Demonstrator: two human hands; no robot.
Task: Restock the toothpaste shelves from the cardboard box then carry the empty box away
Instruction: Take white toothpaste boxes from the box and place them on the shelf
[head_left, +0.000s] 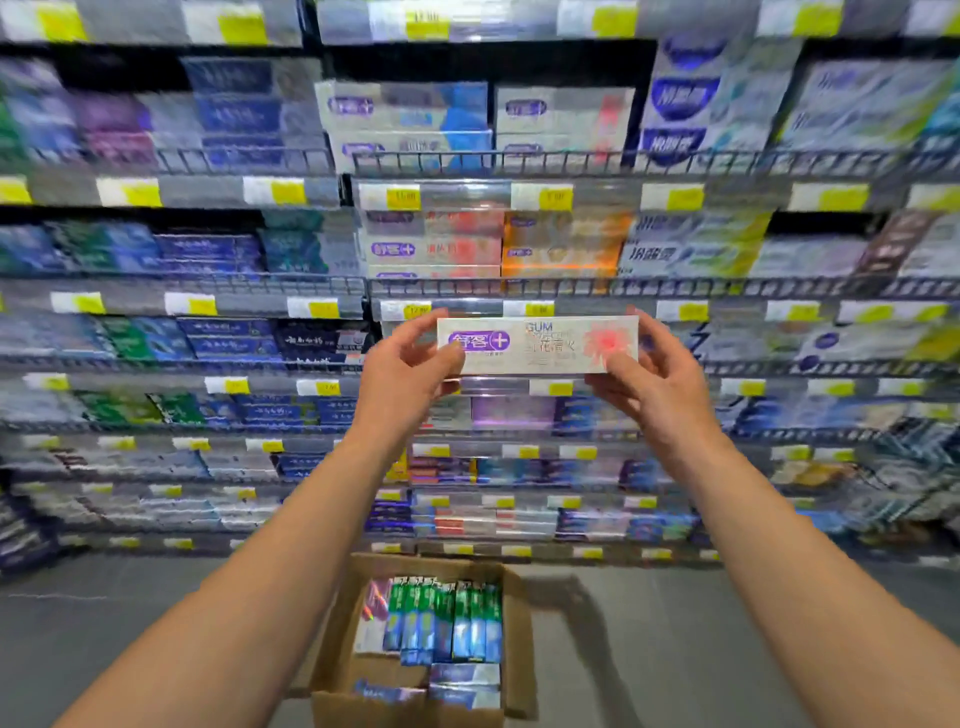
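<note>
White toothpaste carton (537, 344) level | left hand (402, 366) pinches left end | right hand (655, 373) pinches right end

Stocked shelves above a grey floor

The shelves (519, 288) across the far side carry rows of toothpaste boxes (431, 249) behind wire rails; near, an open cardboard box (340, 644) sits on the floor (130, 613), part-filled.

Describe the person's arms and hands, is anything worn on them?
Both forearms are bare as far as the picture shows them: no sleeves, gloves, watch or bracelet in view. The left hand and the right hand show no rings that can be made out, though the picture is a little blurred. The fingernails look short and plain.
</note>
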